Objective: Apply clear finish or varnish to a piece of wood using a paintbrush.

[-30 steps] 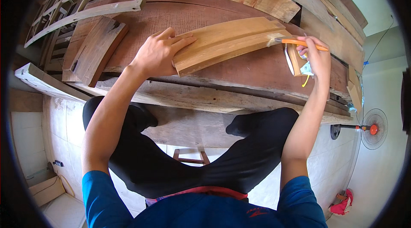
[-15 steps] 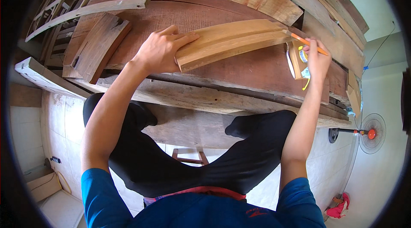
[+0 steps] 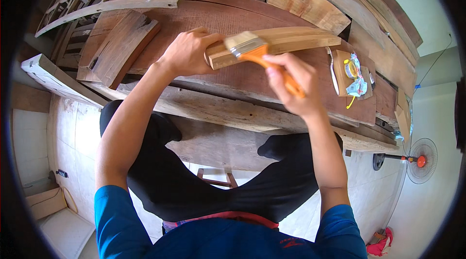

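Note:
A pale, slightly curved wooden piece [image 3: 303, 39] lies across the reddish-brown boards [image 3: 167, 23] over my lap. At its left end, my left hand [image 3: 187, 54] is closed around the wood, the thumb side toward the far edge. My right hand [image 3: 297, 84] grips the orange handle of a flat paintbrush [image 3: 256, 52]. The pale bristles, a little blurred, are over the left part of the wooden piece, close to my left fingers. Whether they touch its surface I cannot tell.
To the left rests a dark wood block [image 3: 121, 47], with a slatted wooden frame [image 3: 131, 4] behind it. A tape roll [image 3: 350, 68] and blue-white wrapper [image 3: 357, 87] sit on a small board at right. A plank [image 3: 308, 4] lies behind; a fan [image 3: 421, 161] stands beyond.
My right hand has carried the brush left from the right end of the wooden piece to its left part, turning the brush's flat side into view. My left hand stays at the left end.

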A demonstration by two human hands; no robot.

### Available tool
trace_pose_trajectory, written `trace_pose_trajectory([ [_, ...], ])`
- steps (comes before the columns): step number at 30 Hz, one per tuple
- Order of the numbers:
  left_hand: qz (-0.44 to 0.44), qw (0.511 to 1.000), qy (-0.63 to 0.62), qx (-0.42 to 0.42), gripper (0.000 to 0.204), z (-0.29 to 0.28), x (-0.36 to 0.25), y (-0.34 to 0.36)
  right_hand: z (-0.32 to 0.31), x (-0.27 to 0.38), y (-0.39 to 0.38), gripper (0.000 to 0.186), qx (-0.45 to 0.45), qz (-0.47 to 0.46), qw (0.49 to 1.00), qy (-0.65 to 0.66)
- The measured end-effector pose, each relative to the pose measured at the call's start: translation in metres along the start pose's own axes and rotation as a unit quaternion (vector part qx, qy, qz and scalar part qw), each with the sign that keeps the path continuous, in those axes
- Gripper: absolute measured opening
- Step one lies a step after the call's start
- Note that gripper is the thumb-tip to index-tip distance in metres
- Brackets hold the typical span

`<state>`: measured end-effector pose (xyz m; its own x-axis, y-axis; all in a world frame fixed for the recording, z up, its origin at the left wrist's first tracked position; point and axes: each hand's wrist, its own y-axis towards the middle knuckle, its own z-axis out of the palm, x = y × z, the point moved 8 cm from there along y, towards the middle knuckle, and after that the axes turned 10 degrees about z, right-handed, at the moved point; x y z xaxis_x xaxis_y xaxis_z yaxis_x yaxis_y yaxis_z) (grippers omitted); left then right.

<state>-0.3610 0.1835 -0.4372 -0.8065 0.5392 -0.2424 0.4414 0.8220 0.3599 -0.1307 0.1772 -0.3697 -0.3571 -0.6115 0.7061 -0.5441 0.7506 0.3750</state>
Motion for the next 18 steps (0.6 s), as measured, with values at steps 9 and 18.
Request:
trace_pose_trajectory([
  [9,-0.052,0.994,-0.097,-0.006,0.066,-0.004,0.018,0.001,-0.004,0.002,0.003,0.025,-0.007,-0.052,0.998,0.046],
  [18,-0.067,0.993,-0.096,-0.019,0.063,0.005,0.032,-0.001,0.01,-0.035,0.003,0.035,-0.005,0.144,0.956,0.254],
])
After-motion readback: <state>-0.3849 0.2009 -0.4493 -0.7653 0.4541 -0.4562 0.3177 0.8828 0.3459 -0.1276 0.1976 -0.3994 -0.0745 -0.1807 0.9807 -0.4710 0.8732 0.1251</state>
